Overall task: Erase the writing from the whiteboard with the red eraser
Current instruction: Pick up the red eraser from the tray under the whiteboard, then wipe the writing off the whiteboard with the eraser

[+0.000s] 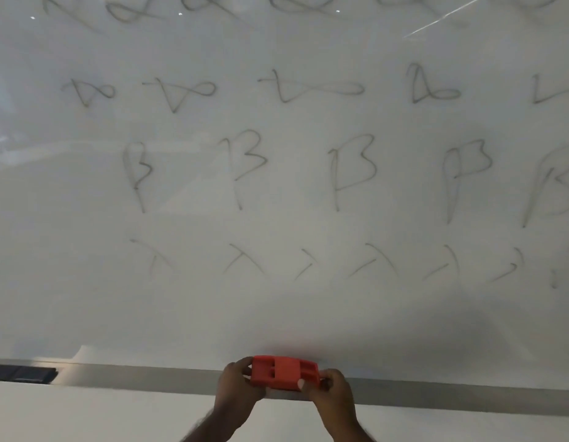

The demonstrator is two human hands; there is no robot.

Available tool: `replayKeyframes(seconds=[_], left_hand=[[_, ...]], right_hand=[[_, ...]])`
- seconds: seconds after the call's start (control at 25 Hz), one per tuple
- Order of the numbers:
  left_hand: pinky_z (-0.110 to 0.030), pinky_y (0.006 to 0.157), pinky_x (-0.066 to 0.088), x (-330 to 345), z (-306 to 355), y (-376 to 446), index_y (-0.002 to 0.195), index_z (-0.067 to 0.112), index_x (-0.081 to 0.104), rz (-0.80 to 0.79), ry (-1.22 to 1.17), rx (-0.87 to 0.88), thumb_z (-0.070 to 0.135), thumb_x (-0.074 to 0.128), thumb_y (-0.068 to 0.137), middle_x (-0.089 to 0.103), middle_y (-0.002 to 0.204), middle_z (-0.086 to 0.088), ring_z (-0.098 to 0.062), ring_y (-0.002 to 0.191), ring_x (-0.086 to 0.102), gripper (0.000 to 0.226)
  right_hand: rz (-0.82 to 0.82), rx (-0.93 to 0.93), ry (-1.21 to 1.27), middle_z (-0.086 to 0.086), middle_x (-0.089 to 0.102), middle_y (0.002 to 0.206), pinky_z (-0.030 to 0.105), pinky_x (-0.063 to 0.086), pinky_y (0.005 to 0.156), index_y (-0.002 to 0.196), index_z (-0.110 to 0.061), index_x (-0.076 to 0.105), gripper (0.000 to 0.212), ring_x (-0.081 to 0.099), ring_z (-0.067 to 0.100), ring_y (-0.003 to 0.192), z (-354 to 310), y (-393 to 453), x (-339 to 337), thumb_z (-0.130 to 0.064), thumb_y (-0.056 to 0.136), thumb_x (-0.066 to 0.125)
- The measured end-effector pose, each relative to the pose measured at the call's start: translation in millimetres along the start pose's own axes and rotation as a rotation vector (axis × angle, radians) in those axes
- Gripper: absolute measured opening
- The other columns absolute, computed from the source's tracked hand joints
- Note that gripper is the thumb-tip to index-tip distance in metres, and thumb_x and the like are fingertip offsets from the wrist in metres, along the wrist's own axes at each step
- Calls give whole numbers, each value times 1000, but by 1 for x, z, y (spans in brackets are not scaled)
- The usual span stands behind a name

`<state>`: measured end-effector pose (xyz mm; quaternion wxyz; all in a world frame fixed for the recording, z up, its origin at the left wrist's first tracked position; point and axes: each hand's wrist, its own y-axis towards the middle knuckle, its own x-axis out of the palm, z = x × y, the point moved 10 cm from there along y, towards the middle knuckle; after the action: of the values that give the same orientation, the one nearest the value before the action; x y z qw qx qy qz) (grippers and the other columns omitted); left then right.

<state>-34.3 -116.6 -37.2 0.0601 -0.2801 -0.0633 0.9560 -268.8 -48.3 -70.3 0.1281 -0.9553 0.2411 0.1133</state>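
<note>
step: pickup, no wiping yet | red plastic block eraser (284, 373) at 6 o'clock on grey metal ledge (149, 376), left hand (237, 386) and right hand (332, 392) fingers gripping its ends | next: lift toward 12, press onto white glossy whiteboard (276, 314), sweep grey scribbled writing (350, 167)

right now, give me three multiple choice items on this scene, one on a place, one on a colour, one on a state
1. Where is the dark object?
A. tray, far left
B. tray, far right
C. in a hand

2. What colour is the eraser?
A. blue
B. red
C. green

3. How is the eraser held?
A. left hand only
B. lying untouched
C. by both hands

Answers:
1 A, it lies on the tray at the left edge.
2 B, its body is plainly red.
3 C, the left hand and right hand grip its ends below the whiteboard.
</note>
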Motion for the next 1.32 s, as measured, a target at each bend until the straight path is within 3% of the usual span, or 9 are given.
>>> replayKeyframes(seconds=[0.08, 0.2, 0.44, 0.64, 0.72, 0.84, 1.0, 1.12, 1.32], left_hand=[[-21, 69, 54, -19, 18, -3, 114, 19, 70, 44, 51, 82, 14, 86, 55, 62, 101, 2, -11, 82, 65, 62], [-24, 86, 48, -46, 54, -8, 124, 20, 62, 136, 136, 241, 16, 90, 59, 55, 106, 10, -8, 95, 59, 70], [-25, 101, 36, -100, 130, -26, 135, 28, 48, 303, 141, 519, 19, 90, 69, 43, 114, 33, -3, 111, 47, 79], [-33, 101, 44, -151, 182, -33, 132, 25, 54, 429, 127, 627, 33, 93, 65, 46, 109, 29, -7, 107, 50, 78], [-34, 97, 44, -172, 204, -38, 123, 30, 54, 485, 132, 681, 39, 93, 61, 45, 106, 30, -6, 102, 49, 74], [-32, 91, 38, -205, 239, -51, 113, 32, 52, 578, 137, 782, 47, 94, 55, 44, 103, 33, 1, 94, 45, 73], [-31, 95, 35, -247, 282, -58, 116, 22, 57, 658, 169, 867, 52, 91, 53, 54, 106, 17, -7, 101, 49, 77], [-28, 97, 29, -271, 313, -65, 116, 24, 56, 716, 239, 951, 69, 73, 56, 54, 108, 15, -3, 101, 47, 77], [-32, 98, 30, -308, 354, -71, 121, 31, 51, 788, 341, 1074, 76, 66, 58, 49, 114, 16, -11, 107, 48, 78]], right_hand=[[-10, -92, 0, -5, 54, 55, 17, 40, 51, 80, -11, 58, 45, 49, 2, 47, -19, -1, 0, -4, 55, 95], [-47, -275, 19, -1, 60, 71, 18, 43, 60, 90, -13, 55, 56, 53, 6, 59, -57, -4, 1, -10, 52, 96], [-6, -676, -132, -14, 62, 106, 15, 48, 75, 119, -35, 45, 73, 61, 6, 90, -152, -35, 3, -56, 58, 80], [167, -966, -245, -14, 51, 114, 14, 51, 77, 137, -38, 39, 79, 58, 2, 97, -235, -68, -3, -86, 75, 53], [258, -1062, -320, -11, 49, 109, 16, 51, 75, 138, -35, 44, 77, 59, 5, 92, -269, -78, -8, -86, 80, 45], [415, -1218, -390, -6, 50, 99, 25, 49, 74, 134, -30, 51, 68, 58, 13, 85, -320, -96, -19, -73, 81, 55], [630, -1320, -538, 0, 50, 102, 35, 33, 80, 124, -26, 62, 61, 50, 21, 93, -383, -117, -33, -64, 77, 61], [662, -1448, -560, 3, 54, 114, 36, 32, 90, 121, -17, 62, 58, 50, 23, 105, -420, -134, -32, -54, 76, 71], [632, -1627, -676, 2, 55, 107, 30, 31, 86, 134, -19, 53, 58, 49, 20, 95, -476, -149, -13, -54, 88, 51]])
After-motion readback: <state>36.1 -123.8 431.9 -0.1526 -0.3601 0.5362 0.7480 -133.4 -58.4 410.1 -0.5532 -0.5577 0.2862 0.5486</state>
